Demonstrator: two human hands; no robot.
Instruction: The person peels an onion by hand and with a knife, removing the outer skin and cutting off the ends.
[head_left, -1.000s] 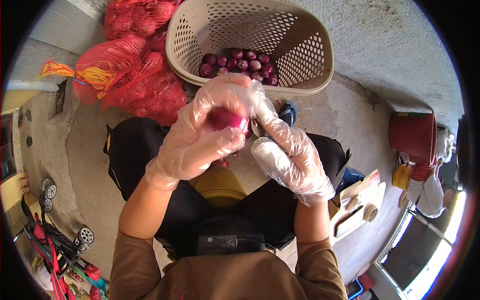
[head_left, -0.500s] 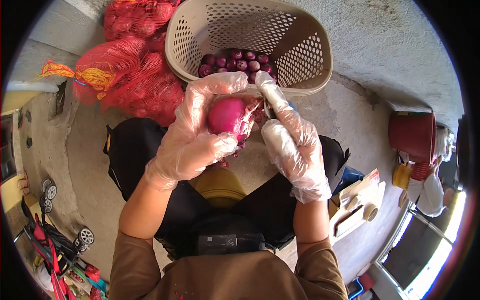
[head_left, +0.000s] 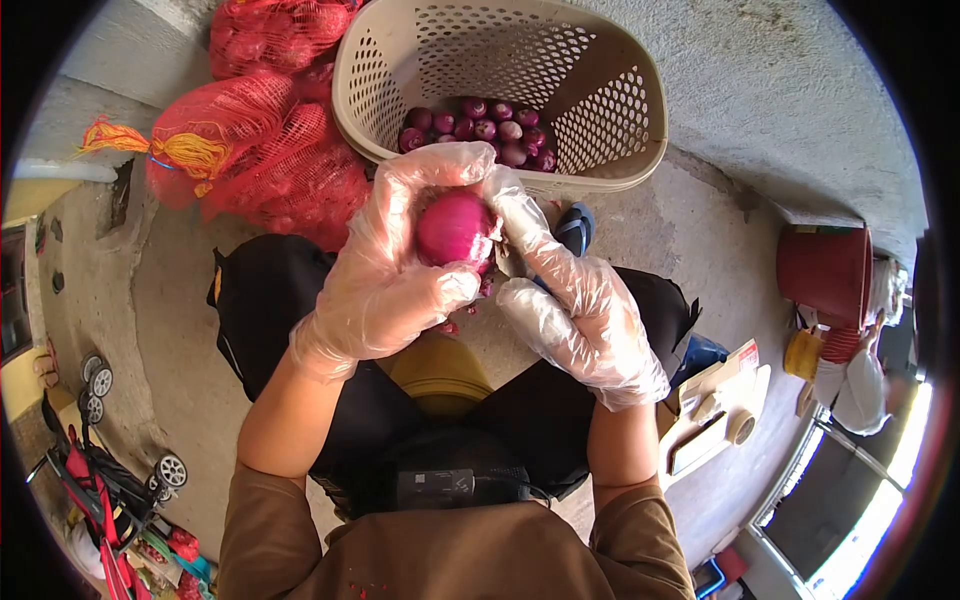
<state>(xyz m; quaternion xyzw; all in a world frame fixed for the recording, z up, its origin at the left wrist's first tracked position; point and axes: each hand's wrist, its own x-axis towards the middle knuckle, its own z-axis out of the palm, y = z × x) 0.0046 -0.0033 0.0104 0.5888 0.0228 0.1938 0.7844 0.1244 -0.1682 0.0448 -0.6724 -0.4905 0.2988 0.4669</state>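
Note:
My left hand, in a clear plastic glove, curls its fingers and thumb around a red onion with smooth, shiny purple skin. My right hand, gloved the same way, is against the onion's right side, index finger by its end. A thin greyish piece, seemingly the blade of a small knife, shows between its finger and thumb; its handle is hidden. Loose onion skin shows below. Beyond my hands, several peeled red onions lie in a beige perforated basket.
Red mesh sacks of onions stand left of the basket. A yellow container sits between my legs. A dark flip-flop is on the floor. Cardboard lies at right, a dark red tub farther off, a stroller at lower left.
My right hand has moved left and closer to the onion. The strip of loose skin hanging at the onion's right side is gone, and the flip-flop has come into fuller view.

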